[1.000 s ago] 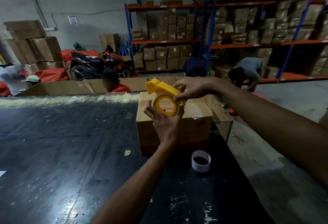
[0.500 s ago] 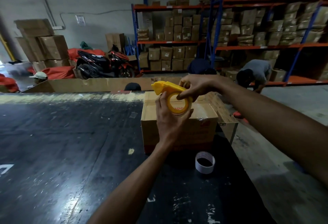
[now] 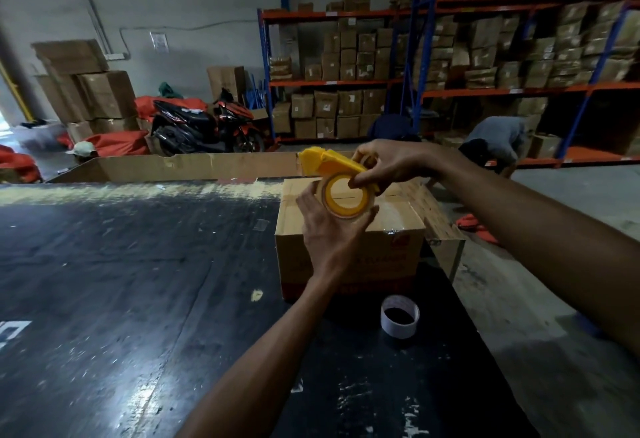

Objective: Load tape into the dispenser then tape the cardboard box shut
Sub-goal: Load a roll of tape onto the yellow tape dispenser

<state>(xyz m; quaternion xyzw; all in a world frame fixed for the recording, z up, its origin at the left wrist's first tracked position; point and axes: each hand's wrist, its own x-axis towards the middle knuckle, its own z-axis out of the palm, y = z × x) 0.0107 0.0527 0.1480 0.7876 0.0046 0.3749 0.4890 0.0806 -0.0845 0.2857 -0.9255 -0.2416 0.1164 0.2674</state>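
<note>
A: Where's the dispenser?
B: The yellow tape dispenser (image 3: 332,163) is held up over the cardboard box (image 3: 349,247), at about one o'clock from the table's middle. The right hand (image 3: 391,165) pinches its top, fingers clamped on the body.
A: And the roll?
B: The tape roll (image 3: 346,196) sits in it; the left hand (image 3: 329,229) cups it from below, fingers wrapped round its edge.
A: Seated fully?
B: Hard to tell, the light is dim. An empty white core (image 3: 400,320) stands on the black table (image 3: 138,281) at six o'clock from the box, just apart.
</note>
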